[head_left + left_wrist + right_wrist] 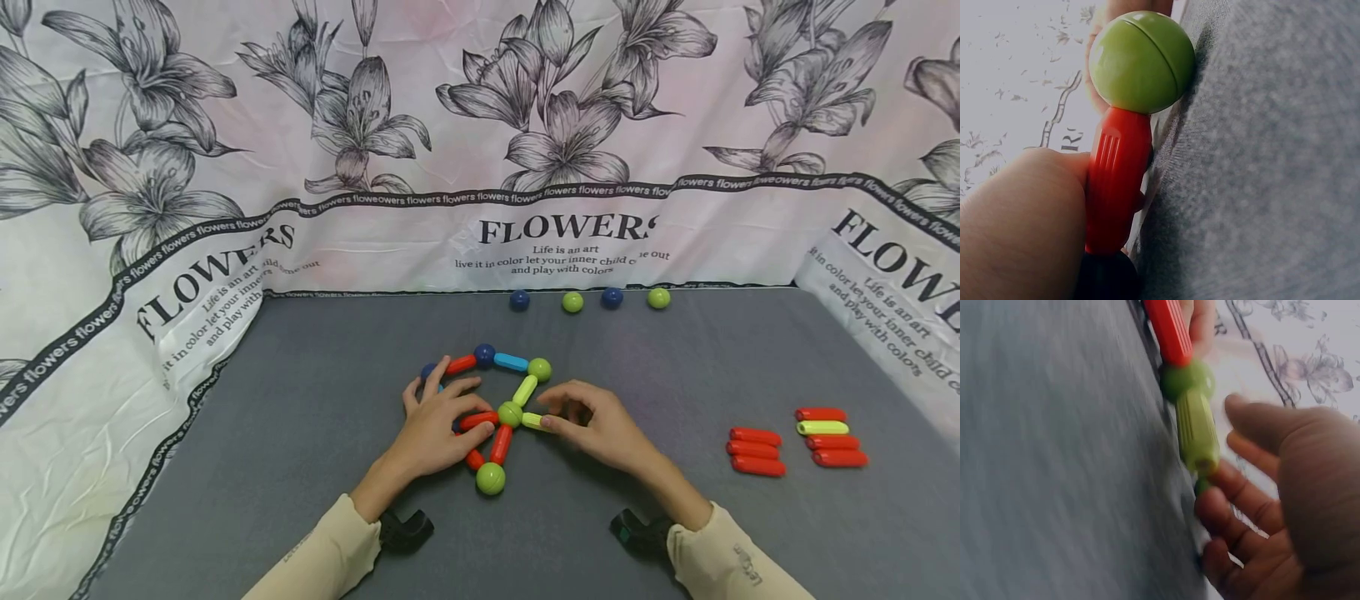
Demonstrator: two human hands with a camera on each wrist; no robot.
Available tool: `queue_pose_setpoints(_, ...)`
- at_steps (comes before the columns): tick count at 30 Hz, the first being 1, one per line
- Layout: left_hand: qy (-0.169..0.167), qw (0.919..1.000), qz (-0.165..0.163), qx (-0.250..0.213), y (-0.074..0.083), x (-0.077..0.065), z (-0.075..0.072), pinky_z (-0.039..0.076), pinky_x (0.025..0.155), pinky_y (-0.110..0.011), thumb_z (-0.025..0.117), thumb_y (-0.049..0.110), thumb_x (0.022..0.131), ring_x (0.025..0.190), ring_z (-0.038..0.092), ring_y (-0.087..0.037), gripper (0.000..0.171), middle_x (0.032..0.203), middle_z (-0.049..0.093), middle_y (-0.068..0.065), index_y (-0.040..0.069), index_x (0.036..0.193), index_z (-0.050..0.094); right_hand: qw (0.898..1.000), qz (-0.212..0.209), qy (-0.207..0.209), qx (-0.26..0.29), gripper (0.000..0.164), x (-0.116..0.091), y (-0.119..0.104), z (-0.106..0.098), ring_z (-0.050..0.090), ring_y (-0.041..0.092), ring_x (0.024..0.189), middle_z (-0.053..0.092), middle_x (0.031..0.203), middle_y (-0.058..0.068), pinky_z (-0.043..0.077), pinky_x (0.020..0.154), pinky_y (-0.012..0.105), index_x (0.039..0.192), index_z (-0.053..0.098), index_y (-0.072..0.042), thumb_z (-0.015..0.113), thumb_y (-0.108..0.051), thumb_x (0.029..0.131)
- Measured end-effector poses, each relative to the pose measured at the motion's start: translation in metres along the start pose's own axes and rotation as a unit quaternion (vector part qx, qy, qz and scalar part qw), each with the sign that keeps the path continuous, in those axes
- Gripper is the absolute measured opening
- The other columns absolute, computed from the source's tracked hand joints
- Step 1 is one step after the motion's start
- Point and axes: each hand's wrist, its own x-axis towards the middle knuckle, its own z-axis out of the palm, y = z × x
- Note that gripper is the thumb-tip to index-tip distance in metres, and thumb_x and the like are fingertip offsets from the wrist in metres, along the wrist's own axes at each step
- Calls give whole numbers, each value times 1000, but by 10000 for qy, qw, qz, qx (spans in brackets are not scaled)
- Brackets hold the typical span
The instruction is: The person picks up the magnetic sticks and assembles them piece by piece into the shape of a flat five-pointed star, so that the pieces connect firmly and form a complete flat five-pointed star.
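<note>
A linked frame of balls and rods lies on the grey table around a middle green ball [511, 413]. My left hand [431, 429] lies over its left side, thumb and index finger pinching a red rod [486, 417] joined to that ball. From the ball's right side sticks a lime rod [1197, 431]. My right hand [603, 421] is at this rod's free end; in the right wrist view the thumb stands apart from it and the fingers are loosely bent. Another red rod [501, 445] runs down to a lower green ball [491, 479]. My left hand hides part of the frame.
Across the back stand two navy balls [520, 301] and two green balls [573, 302]. Loose red rods [755, 451] lie in two stacks at the right, with one lime rod [822, 427] among them. A floral cloth [360, 242] borders the grey table [315, 367].
</note>
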Motion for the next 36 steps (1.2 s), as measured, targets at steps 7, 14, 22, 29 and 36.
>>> queue_pose_setpoints(7,56,10000,-39,-20,-1,0,1,1,113,-76,66,42,97,159,9,-38,17,148,58,-3,31,107,75,9972,107,499,-542,23,-6,3,-39,57,7,72,69,92,-3,48,63,24,113,73,-10,77,-11,91)
queue_pose_setpoints(14,51,10000,-72,2,0,-1,1,1,113,-76,67,42,97,159,9,-38,16,148,58,-3,31,106,75,9876,110,612,-1440,21,-32,14,-92,54,6,80,69,97,-6,44,70,22,112,76,-13,78,-12,90)
queue_pose_setpoints(22,69,10000,-65,-6,0,-1,1,1,113,-76,67,41,96,158,10,-38,16,148,58,-3,30,106,75,9750,160,441,-2173,33,-76,33,-147,50,1,96,66,112,-12,32,80,26,118,75,-18,80,-11,87)
queue_pose_setpoints(29,66,9999,-95,47,-1,-1,2,1,113,-76,67,42,97,158,9,-38,16,148,58,-2,31,106,75,9646,449,556,-2537,37,-106,48,-174,39,-7,96,63,106,-19,14,75,35,116,76,-22,85,-14,81)
queue_pose_setpoints(36,-1,10000,-93,7,-2,-1,2,1,113,-75,65,44,98,159,8,-38,20,150,56,-1,30,108,74,9552,622,553,-2840,35,-123,57,-185,34,-8,90,60,102,-27,13,71,43,110,78,-25,88,-18,78)
